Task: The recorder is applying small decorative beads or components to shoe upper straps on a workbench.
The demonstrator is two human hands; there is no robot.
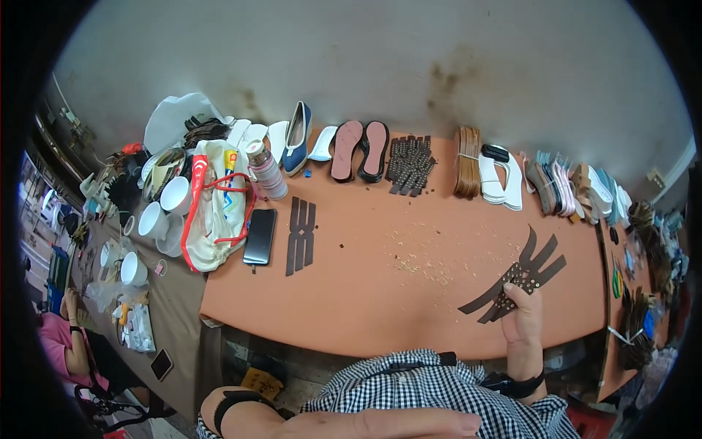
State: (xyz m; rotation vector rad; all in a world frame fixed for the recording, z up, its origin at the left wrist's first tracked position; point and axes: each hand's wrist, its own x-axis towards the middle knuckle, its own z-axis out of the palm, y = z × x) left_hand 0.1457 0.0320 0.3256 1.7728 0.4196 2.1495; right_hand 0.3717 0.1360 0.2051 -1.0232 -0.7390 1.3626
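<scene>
Pink cloth covers the back and shoulder of a person [58, 347] seated at the far left, near a small phone [161, 364] lying on a brown cloth [179, 322]. White bowls [153, 221] stand next, touching or almost touching a white bag [212, 238] with red edging. Just beyond it come a larger black phone [259, 238], a pinkish bottle [268, 175], and a flat dark slotted strap [300, 238] on the orange-brown table [351, 307]. Along the wall a blue shoe [296, 143] leans upright, followed by two black soles [347, 150] with pink tops and a pile of studded straps [412, 164]. Pale crumbs [424, 260] are scattered mid-table. Below, at the lower edge, the left hand [420, 424] lies across the checked shirt [409, 377]; whether it grips anything I cannot tell. Farther right are tied brown strips [468, 164] and white cutouts [512, 186]. Nearer, the right hand [523, 314] pinches a dark studded strap [519, 276] above the table, thumb on top, its long tails fanning out both ways. Assorted insoles [559, 186] stand in a row behind it.
</scene>
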